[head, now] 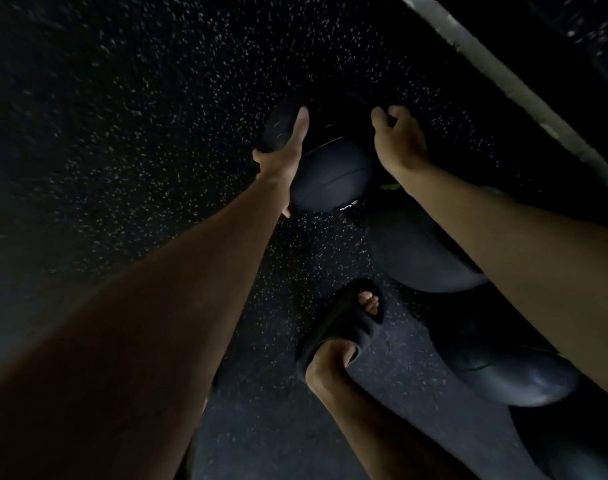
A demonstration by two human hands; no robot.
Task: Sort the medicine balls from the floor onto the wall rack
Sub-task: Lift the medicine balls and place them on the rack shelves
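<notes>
A black sandal, a pale strip (baseboard, perhaps).

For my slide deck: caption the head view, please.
Left hand and right hand flank a black medicine ball on the speckled floor.

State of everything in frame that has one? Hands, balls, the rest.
Left hand: pressed against the ball's left side, index finger straight.
Right hand: fingers curled at the ball's right edge; contact unclear.
Ball: between the hands; cannot tell if lifted.
Second ball: on the floor, not held.
Third ball: on the floor, not held.
Sandal: worn, on the floor.
</notes>
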